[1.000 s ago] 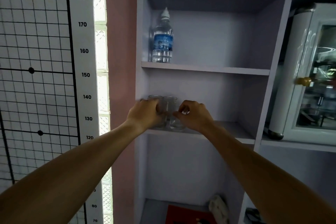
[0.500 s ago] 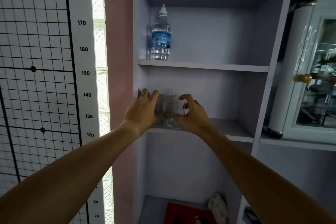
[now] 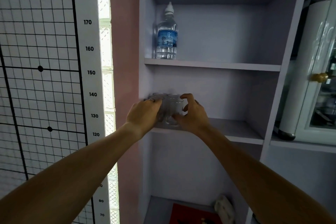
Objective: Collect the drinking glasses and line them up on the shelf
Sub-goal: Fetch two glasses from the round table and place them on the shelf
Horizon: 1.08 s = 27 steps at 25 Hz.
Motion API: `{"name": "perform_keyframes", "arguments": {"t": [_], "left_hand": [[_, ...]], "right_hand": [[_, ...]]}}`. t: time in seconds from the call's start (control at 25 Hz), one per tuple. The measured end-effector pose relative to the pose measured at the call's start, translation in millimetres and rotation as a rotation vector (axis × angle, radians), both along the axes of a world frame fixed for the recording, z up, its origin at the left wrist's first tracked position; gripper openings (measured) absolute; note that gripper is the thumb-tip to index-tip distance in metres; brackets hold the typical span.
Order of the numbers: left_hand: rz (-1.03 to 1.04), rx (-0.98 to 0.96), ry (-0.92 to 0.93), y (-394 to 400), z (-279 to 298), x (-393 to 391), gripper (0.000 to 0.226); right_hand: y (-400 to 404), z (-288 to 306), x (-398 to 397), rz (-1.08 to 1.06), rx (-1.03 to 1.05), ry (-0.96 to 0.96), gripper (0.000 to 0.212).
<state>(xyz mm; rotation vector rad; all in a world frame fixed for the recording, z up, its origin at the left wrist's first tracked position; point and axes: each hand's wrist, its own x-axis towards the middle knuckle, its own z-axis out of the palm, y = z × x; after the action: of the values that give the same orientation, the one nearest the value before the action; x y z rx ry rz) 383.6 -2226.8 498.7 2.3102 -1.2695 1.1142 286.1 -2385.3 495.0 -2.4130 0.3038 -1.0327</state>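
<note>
Glasses (image 3: 173, 110) half-hidden behind hands

From my remote seat, the drinking glasses (image 3: 172, 109) read as clear, smooth glass with thin glossy rims. The shelf (image 3: 236, 131) under them looks like matt, pale lilac painted board, smooth and without grain. The water bottle (image 3: 167, 40) above is clear plastic with a glossy blue label and a white plastic cap. On the left hand (image 3: 143, 114) I make out a shiny metal ring (image 3: 151, 100). The cabinet knob (image 3: 318, 76) looks like polished brass-toned metal.
</note>
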Motion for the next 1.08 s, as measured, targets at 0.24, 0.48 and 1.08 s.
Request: {"name": "perform_keyframes", "arguments": {"t": [0.24,0.48,1.08], "left_hand": [[-0.017,-0.020,-0.010,-1.2,-0.7,4.3,0.016],[-0.028,-0.014,0.003,-3.2,-2.4,7.6,0.014],[0.348,0.175,0.425,137.0,-33.7,-11.2,0.019]], "right_hand": [[-1.9,-5.2,14.4,0.013,0.027,0.014,0.065],[-4.1,-7.1,14.9,0.028,0.067,0.014,0.072],[77.7,-34.4,-1.3,0.341,-0.041,0.127,0.016]]}}
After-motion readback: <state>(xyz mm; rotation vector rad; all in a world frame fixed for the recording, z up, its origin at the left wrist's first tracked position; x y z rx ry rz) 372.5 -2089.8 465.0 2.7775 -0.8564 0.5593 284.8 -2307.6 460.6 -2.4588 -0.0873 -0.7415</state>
